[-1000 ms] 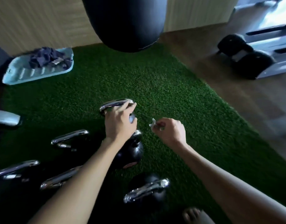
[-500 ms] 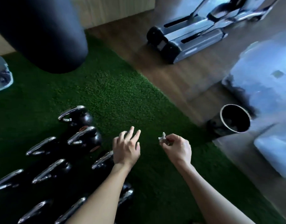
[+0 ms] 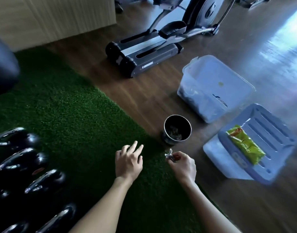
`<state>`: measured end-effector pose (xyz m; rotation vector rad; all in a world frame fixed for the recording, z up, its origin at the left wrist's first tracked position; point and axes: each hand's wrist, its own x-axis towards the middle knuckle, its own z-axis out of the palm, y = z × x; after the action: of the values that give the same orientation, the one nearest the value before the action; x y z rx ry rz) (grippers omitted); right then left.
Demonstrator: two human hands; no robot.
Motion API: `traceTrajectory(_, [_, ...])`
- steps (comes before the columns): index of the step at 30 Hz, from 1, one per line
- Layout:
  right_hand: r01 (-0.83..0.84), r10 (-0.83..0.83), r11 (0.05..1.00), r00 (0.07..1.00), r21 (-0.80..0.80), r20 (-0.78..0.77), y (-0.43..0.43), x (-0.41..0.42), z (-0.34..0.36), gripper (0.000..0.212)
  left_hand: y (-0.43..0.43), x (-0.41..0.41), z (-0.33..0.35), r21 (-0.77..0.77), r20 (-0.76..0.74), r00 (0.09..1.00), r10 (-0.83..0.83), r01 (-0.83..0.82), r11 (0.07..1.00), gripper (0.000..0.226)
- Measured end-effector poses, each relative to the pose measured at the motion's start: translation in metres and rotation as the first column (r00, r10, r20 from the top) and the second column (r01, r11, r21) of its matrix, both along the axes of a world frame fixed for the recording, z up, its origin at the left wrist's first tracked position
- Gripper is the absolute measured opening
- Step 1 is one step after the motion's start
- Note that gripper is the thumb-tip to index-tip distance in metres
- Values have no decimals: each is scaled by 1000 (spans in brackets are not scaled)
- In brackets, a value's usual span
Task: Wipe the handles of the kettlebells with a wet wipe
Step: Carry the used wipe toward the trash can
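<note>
Several black kettlebells (image 3: 23, 158) with shiny metal handles stand in rows on the green turf mat (image 3: 73, 115) at the lower left. My left hand (image 3: 128, 163) hovers over the mat to their right, fingers spread, holding nothing. My right hand (image 3: 182, 165) is closed on a small crumpled white wet wipe (image 3: 169, 154), whose tip sticks up from my fingers. The wipe is just below and left of a dark round bin (image 3: 177, 130) that has scraps inside.
A green packet (image 3: 245, 147) lies on a pale blue lid (image 3: 262, 132) at the right. Behind it stands a clear plastic storage box (image 3: 211, 88) on the wooden floor. An exercise machine (image 3: 152, 47) stands at the back. A dark punching bag (image 3: 3, 71) hangs at the left edge.
My left hand has let go of a kettlebell handle and opened. The view has swung right, off the kettlebells and onto the bin, box and lid. My right hand keeps the wipe.
</note>
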<state>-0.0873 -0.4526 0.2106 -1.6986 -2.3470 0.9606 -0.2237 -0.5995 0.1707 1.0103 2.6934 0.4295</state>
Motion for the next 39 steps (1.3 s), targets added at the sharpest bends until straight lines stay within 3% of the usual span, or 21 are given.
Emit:
traceTrajectory(9, [107,-97,989,990,-102,99,141,-30,-32,22,155,-17,-22,1,21,1000,-16,16,1000,49])
traceTrajectory(18, [137,-103,982,967,-133,231,269,-59,-145,20,280,-42,-140,-46,105,994,8,-4,999,49])
traceTrajectory(30, [-220,281,953,899,-210,335,376,-115,-345,23,381,-44,-316,-108,104,971,216,-204,973,48])
traceTrajectory(35, [-434,481,877,798,-207,364,390,-133,-382,26,392,-40,-334,-148,111,943,313,-296,944,48])
traceTrajectory(39, [-507,552,833,749,-220,366,392,-148,-372,23,388,-53,-317,-127,119,910,396,-382,915,47])
